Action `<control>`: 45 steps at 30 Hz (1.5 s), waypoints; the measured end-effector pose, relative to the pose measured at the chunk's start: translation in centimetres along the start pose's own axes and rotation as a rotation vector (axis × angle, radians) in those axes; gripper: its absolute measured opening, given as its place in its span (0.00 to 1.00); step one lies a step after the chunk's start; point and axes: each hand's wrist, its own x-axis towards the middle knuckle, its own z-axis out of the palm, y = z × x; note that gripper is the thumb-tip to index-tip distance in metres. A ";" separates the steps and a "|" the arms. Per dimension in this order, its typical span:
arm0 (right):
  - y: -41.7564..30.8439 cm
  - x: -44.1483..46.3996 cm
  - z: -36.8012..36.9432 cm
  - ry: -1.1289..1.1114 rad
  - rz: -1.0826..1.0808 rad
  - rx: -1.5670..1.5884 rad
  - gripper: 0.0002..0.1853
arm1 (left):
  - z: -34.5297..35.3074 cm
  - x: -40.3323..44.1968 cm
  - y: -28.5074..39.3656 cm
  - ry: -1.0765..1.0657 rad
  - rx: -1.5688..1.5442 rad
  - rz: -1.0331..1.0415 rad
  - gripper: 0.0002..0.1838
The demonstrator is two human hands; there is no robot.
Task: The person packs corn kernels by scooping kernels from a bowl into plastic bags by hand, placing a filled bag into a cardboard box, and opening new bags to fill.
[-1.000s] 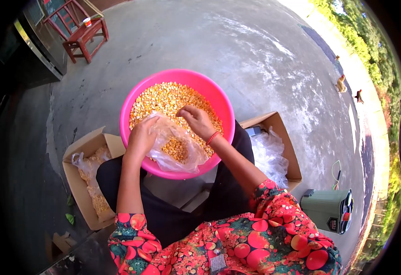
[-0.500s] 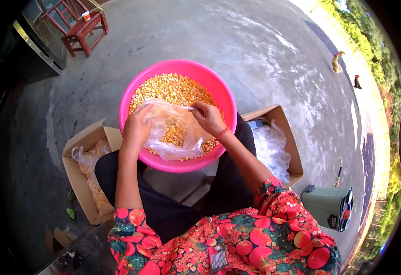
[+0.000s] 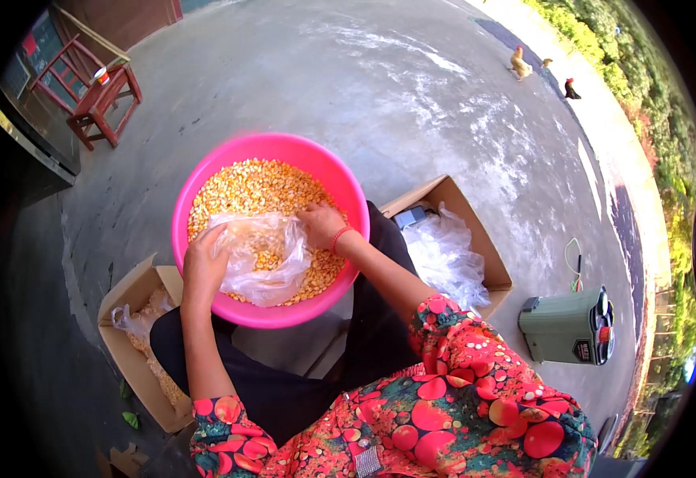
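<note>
On a concrete floor [image 3: 244,88], the left hand [image 3: 205,261] pinches a bag [image 3: 267,285], seemingly to hold it open over corn [image 3: 260,179]; right hand [image 3: 322,225] finger grip unclear

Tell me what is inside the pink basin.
Corn kernels and a translucent plastic bag holding some kernels are inside the pink basin. Kernels cover the basin's bottom; the bag hides most of what lies beneath it.

A gray concrete floor [image 3: 284,88], streaked with pale patches, stretches before you; a red wooden chair [image 3: 97,97] stands to your left near a brownish wall [image 3: 141,24], while sunlit ground [image 3: 604,115] borders green foliage [image 3: 651,88] on your right.
</note>
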 end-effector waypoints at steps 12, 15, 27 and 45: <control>-1.7 -0.9 -1.8 0.196 0.154 0.442 0.11 | 0.0 0.0 0.5 -0.033 0.025 -0.003 0.20; -0.4 0.1 -1.5 0.458 0.162 0.626 0.11 | 0.2 0.0 0.3 -0.030 0.028 -0.014 0.20; -9.2 -0.2 -9.0 -0.007 0.123 1.879 0.12 | 0.5 0.0 0.5 -0.070 -0.035 -0.011 0.21; -5.1 2.1 -4.3 0.469 0.046 0.786 0.12 | 0.4 0.0 0.7 -0.064 -0.027 -0.028 0.22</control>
